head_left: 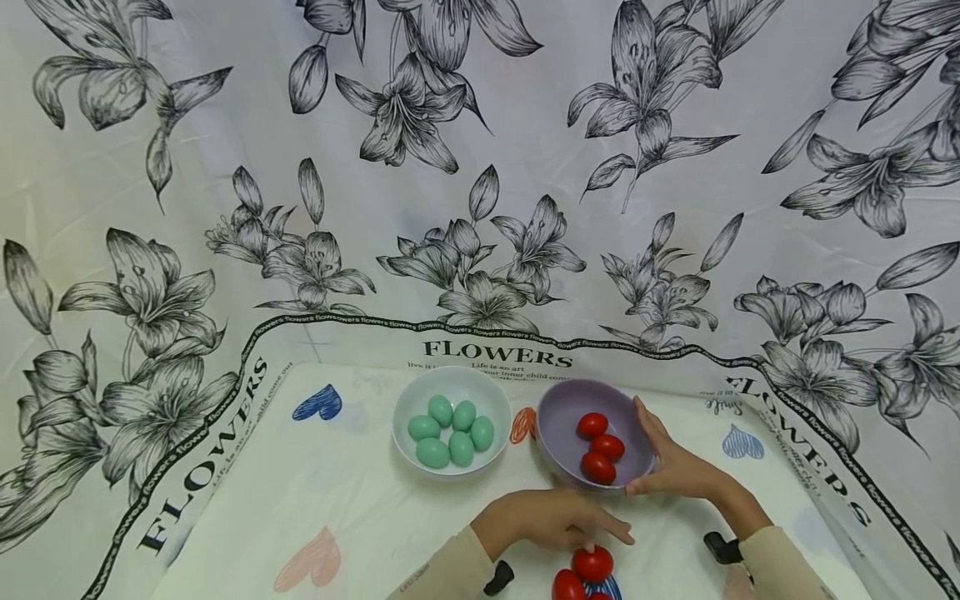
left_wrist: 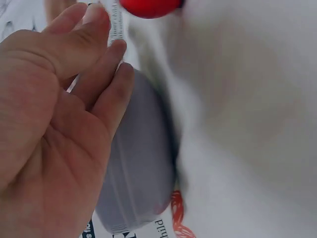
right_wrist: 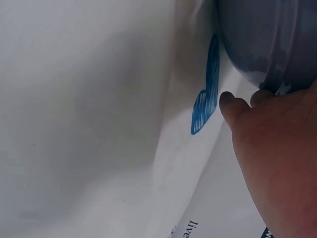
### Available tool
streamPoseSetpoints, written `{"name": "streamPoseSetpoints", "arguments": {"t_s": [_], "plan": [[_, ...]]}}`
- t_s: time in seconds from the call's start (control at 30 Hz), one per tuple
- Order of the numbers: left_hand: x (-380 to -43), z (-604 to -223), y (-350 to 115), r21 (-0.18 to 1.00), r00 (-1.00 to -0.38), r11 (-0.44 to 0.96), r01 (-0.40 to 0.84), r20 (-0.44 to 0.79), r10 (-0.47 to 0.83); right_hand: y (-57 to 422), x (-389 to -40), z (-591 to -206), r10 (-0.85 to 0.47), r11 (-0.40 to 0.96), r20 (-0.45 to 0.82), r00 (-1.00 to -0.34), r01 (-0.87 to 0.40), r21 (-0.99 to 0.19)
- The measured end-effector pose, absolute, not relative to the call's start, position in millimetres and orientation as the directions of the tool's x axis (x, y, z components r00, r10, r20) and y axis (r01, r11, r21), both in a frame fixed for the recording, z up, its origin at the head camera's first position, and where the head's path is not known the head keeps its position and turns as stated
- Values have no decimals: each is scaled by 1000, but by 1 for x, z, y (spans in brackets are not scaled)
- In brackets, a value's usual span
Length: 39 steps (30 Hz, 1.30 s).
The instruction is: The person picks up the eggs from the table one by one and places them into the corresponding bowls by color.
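In the head view my right hand (head_left: pixel 678 462) holds the right side of a purple bowl (head_left: pixel 551 417), thumb near its front edge and fingers farther back along the rim. Three red eggs (head_left: pixel 598 467) lie inside. The right wrist view shows fingers against the outer wall of the bowl (right_wrist: pixel 262 39). My left hand (head_left: pixel 551 518) hovers in front of the bowl with fingers extended, just above loose red eggs (head_left: pixel 592 564) on the cloth. From the left wrist, the hand (left_wrist: pixel 64 129) looks relaxed, with a red egg (left_wrist: pixel 151 6) beyond its fingertips.
Left of the purple bowl stands a white bowl (head_left: pixel 405 446) with several green eggs (head_left: pixel 432 452). Both bowls sit on a white cloth (head_left: pixel 360 492) printed with hearts. A flower-patterned curtain (head_left: pixel 480 192) rises behind and at the sides.
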State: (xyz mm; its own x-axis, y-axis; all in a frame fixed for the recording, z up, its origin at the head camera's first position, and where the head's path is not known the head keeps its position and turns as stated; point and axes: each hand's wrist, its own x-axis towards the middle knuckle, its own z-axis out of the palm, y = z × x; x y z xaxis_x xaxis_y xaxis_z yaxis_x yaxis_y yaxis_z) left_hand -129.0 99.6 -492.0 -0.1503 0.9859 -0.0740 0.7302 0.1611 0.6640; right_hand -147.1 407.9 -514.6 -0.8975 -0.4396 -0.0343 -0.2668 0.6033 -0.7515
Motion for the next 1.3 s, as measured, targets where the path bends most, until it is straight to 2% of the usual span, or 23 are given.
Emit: {"name": "streamPoseSetpoints", "arguments": {"t_s": [0.33,0.53,0.87,1.1,1.3], "plan": [[-120,-498,98,697,-132,198,690,-149,980,408,-148,-514,-442,624,-31,-897,-282,-728],[-116,-501,96,660,-179,235,713,-153,972,407,-148,-509,-443,611,-27,-896,-280,-741],[-111,-508,99,656,-209,269,705,-170,963,407,-145,-509,-435,606,-43,-899,-257,-753],[-107,-518,101,751,-228,240,615,-123,966,408,-146,-509,-428,607,-42,-903,-254,-753],[-103,-518,100,786,-258,272,556,-149,955,407,-146,-509,-433,605,-48,-900,-251,-756]]}}
